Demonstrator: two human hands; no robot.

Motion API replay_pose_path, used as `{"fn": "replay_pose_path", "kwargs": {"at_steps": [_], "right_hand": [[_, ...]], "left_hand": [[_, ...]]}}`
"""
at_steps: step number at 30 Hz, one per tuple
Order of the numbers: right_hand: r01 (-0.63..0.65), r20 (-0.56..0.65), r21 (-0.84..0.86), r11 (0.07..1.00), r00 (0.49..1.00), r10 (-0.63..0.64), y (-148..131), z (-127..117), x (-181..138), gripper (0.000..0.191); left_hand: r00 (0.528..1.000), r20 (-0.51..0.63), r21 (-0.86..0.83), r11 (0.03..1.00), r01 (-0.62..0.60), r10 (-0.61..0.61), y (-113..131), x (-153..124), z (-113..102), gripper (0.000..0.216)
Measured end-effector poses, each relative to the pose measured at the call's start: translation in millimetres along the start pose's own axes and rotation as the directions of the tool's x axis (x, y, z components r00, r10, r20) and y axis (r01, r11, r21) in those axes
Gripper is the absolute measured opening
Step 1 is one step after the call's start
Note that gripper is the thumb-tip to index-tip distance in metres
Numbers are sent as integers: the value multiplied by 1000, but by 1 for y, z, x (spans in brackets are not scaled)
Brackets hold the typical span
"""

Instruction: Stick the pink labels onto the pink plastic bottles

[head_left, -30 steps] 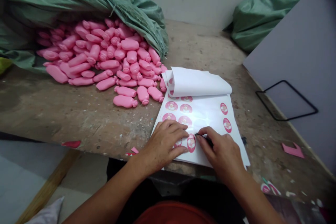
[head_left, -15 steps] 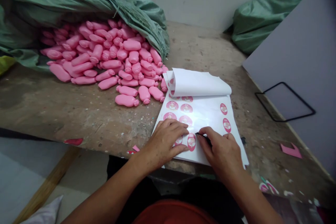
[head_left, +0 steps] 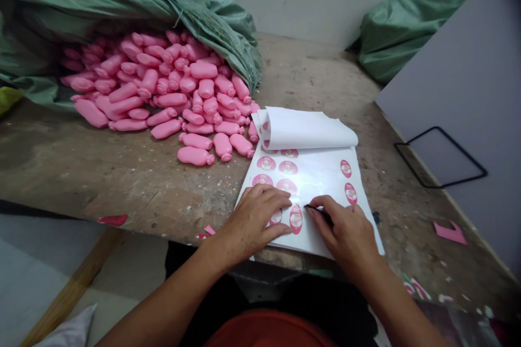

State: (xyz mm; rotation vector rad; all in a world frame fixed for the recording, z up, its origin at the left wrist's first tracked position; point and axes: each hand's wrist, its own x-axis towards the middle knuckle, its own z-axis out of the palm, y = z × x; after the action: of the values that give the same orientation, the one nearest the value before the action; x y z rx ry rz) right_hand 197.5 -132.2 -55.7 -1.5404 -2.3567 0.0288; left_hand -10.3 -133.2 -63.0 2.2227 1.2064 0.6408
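Observation:
A stack of white sticker sheets [head_left: 321, 173] lies at the table's front edge, its top sheet folded back. Pink oval stickers [head_left: 296, 219] remain on the exposed sheet, in columns at its left and right sides. My left hand [head_left: 260, 211] rests flat on the lower left of the sheet, fingers stretched out and partly covering stickers. My right hand [head_left: 345, 230] is closed around a thin black pointed tool [head_left: 321, 211]. The tool's tip is just right of the lowest sticker; its exact kind is mostly hidden in my fingers.
Pink plastic bottles [head_left: 195, 155] spill from a green woven sack [head_left: 228, 27] at the left. Another green sack [head_left: 399, 32] stands at the back right, near a grey panel [head_left: 456, 92] and a black wire frame [head_left: 442, 157]. Scraps [head_left: 450, 233] lie on the wooden table [head_left: 134, 173].
Little differs. My left hand stays on the sheet, and my right hand still holds the black tool near the lowest sticker, with only a very slight shift.

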Motion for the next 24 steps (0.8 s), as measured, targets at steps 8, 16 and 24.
{"fn": "replay_pose_path", "kwargs": {"at_steps": [8,16,24], "right_hand": [[26,-12,-85,996,1000,-27,-7,1,1,13],[-73,82,3,997,994,72,-10,1,1,22],[-39,36,8,999,999,39,-3,-2,-4,13]], "left_hand": [[1000,-3,8,1000,6,-6,-1,0,0,35],[1000,-10,2,1000,3,-3,0,-1,1,38],[1000,-13,-2,1000,9,-9,1,-1,0,37]]}}
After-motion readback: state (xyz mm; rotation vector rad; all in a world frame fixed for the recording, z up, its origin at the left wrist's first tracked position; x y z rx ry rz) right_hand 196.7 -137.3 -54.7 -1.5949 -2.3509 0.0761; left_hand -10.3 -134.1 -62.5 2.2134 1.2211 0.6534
